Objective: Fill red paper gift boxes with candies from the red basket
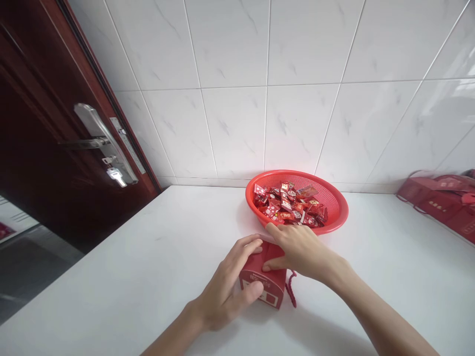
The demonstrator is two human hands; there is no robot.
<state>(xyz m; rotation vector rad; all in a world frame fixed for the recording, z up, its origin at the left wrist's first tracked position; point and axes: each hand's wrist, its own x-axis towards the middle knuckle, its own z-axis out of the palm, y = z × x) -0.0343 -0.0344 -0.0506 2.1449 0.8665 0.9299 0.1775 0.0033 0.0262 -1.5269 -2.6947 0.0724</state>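
Note:
A small red gift box (270,286) with a rounded top and pale print on its front stands on the white table in front of me. My left hand (232,284) holds its left side, with the thumb across the front and the fingers over the top. From the right, my right hand (302,252) grips the top, its thumb pressed on the lid and its fingers reaching over the far side. A dark red cord handle (291,291) hangs at the box's right side. Part of the lid is hidden under my hands.
Just behind the box sits a red plastic basket (339,207) with many wrapped candies (287,202). Several red gift boxes (441,202) are grouped at the table's right, by the tiled wall (233,128). A dark wooden door (48,123) with keys in its lock is left of the white table (148,267).

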